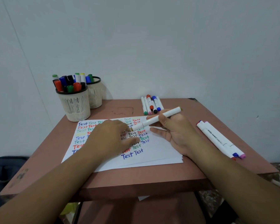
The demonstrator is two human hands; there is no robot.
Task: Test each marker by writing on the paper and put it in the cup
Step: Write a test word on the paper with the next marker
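A white marker (158, 118) is clamped in the right hand (176, 131), slanted toward the left hand (113, 136), whose grip seemingly pinches its gold cap for uncapping over the paper (160, 152).

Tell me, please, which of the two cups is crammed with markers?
The nearer cup, at the table's left rear corner, with red, green, black and blue caps crowding its rim. The cup behind it shows only a couple of caps.
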